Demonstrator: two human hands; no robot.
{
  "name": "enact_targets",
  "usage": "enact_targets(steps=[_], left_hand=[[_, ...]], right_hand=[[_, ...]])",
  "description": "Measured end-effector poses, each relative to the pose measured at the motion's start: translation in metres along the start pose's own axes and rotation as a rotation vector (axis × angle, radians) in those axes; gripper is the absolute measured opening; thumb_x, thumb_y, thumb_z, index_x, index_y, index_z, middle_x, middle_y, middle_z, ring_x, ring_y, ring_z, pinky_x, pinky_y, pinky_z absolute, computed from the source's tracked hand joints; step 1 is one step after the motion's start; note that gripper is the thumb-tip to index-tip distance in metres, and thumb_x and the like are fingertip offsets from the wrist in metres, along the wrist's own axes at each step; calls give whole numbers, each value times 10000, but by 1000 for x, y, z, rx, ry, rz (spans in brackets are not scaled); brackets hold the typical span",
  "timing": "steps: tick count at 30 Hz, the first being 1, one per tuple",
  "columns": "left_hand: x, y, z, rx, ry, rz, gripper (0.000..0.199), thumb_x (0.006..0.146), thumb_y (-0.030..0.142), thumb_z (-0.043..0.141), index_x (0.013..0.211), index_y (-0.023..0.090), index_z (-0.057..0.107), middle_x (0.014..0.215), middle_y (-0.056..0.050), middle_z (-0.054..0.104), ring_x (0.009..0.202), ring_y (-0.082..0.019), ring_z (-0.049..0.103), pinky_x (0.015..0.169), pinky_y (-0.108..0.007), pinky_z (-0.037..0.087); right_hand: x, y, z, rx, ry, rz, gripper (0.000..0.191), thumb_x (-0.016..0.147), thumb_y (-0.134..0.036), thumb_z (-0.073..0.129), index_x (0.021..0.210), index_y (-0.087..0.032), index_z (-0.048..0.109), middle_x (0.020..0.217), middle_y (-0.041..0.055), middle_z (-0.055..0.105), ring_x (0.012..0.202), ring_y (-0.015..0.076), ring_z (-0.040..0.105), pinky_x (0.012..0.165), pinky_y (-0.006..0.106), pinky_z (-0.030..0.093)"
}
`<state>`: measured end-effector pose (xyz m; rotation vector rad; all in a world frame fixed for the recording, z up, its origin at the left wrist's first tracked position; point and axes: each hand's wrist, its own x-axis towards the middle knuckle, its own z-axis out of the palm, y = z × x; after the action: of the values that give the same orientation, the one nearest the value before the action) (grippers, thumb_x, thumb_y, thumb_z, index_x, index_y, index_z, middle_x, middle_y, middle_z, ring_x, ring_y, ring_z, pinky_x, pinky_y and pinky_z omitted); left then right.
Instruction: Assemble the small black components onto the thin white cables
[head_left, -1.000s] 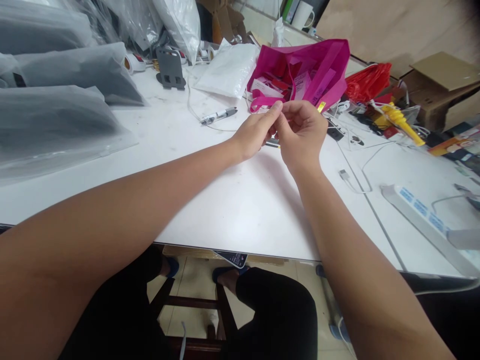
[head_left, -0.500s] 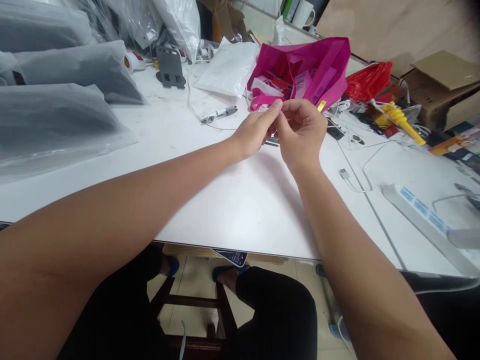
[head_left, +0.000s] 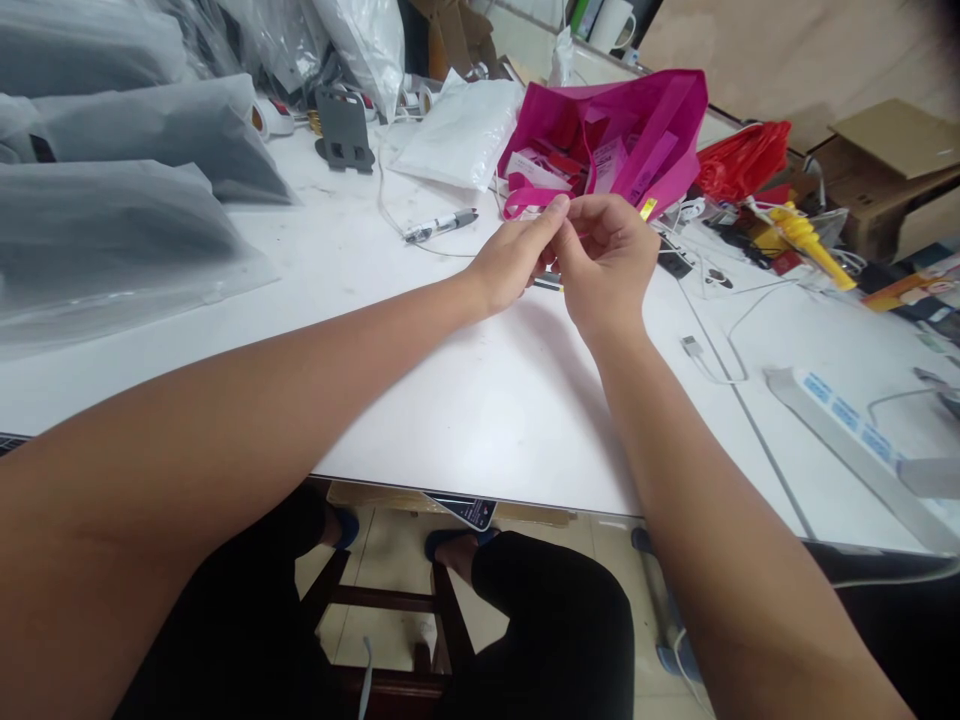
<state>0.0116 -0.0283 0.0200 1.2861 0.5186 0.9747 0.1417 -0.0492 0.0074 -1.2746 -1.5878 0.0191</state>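
Both hands meet above the white table (head_left: 480, 400), just in front of a magenta bag (head_left: 540, 120) with small boxes inside. My left hand (head_left: 517, 255) has its thumb and fingers pressed together at the tips. Against it, my right hand (head_left: 609, 262) is closed in a pinch with curled fingers. Whatever lies between the fingertips is too small or hidden to name. Part of a dark, flat item (head_left: 549, 282) shows under the hands. A pen (head_left: 441, 226) lies to the left of them.
Grey plastic packages (head_left: 112, 245) cover the left side. Behind are a dark stand (head_left: 345, 130) and a white pouch (head_left: 461, 130). On the right are a cable plug (head_left: 691, 346), a power strip (head_left: 847, 410), a red bag (head_left: 742, 160) and a cardboard box (head_left: 862, 200).
The view has shifted very slightly. Both hands keep nearly the same closed pose, with only a slight change at the fingers.
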Motion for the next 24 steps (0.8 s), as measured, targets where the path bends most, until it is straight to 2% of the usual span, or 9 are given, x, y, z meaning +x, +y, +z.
enact_targets(steps=[8, 18, 24], left_hand=[[-2, 3, 1, -2, 9, -3, 636, 1077, 616, 422, 607, 189, 441, 546, 47, 320, 484, -46, 264, 529, -310, 159], [1, 1, -1, -4, 29, -13, 687, 1047, 715, 407, 577, 215, 410, 535, 36, 274, 494, -83, 231, 531, -333, 147], [8, 4, -15, -36, 162, 66, 622, 901, 770, 640, 637, 232, 475, 571, 53, 255, 519, -95, 173, 555, -335, 125]], right_hand=[[1, 5, 1, 25, 13, -5, 478, 995, -738, 528, 1064, -294, 690, 1081, 84, 774, 869, 232, 757, 729, 412, 635], [-2, 0, -3, 8, -1, 21, 493, 1019, -719, 489, 1080, -282, 710, 1010, 88, 762, 828, 232, 742, 708, 407, 620], [7, 26, -7, -3, 45, 140, 383, 1057, -581, 455, 1052, -264, 670, 1083, 100, 751, 883, 228, 745, 711, 396, 623]])
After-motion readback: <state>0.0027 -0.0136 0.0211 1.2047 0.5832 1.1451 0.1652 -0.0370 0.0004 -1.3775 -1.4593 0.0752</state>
